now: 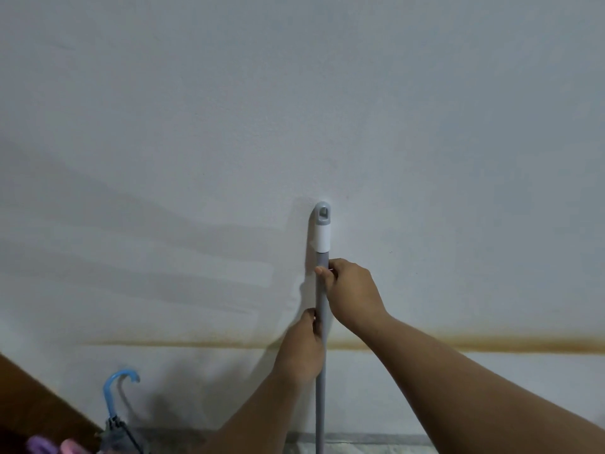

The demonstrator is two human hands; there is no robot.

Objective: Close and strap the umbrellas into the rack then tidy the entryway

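— Step in hand?
— Tidying, by the look of it. Both hands on a grey pole (320, 371), standing upright against the white wall (294, 93), its white-and-grey cap (322, 229) with a hanging eye at the top.
— Grip?
— Right hand (352, 294) curled round the pole just below the cap, thumb across the front. Left hand (302, 348) wrapped round it lower down, just beneath the right. Both closed on the pole; nothing loose.
— Mop or broom?
— Cannot tell. Head end out of view below the frame.
— And the umbrellas?
— Down and well to the left of the pole: one closed, with a blue hooked handle (118, 389), canopy gathered. Two more handles, purple (41, 446) and pink (73, 448), farther left still, blurred at the frame edge. Rack itself not made out, nor any strap, so strapping cannot be judged.
— Anything else near the pole?
— A brown stain line (491, 344) across the wall behind it, level with the left hand; a brown panel (39, 398) far left.
— Next move?
— Probably leaning it steady or hanging it by the eye. No hook visible on the wall, so worth checking before letting go; a tall pole left upright could slide sideways toward the umbrellas.
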